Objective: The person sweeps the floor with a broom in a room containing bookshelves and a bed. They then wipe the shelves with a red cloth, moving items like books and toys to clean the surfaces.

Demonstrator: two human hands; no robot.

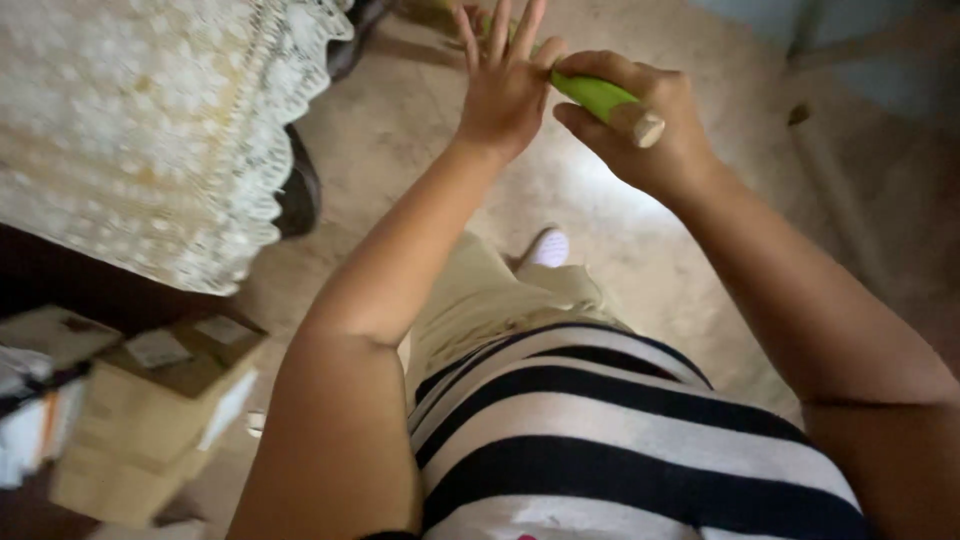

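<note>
While brown cardboard boxes (150, 410) with pale square labels sit low on the left | lacy white cloth (150, 130) hangs above them | right hand (640, 120) has its grip closed around a green stick with a tan wooden end (610, 100), up high over the floor | left hand (505, 85) is open flat, fingers spread, touching the stick.

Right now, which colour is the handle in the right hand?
Bright green handle, bare wood end; head view.

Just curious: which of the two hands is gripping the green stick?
The right hand is closed around the green stick; the left hand is open, fingers spread, beside it.
</note>
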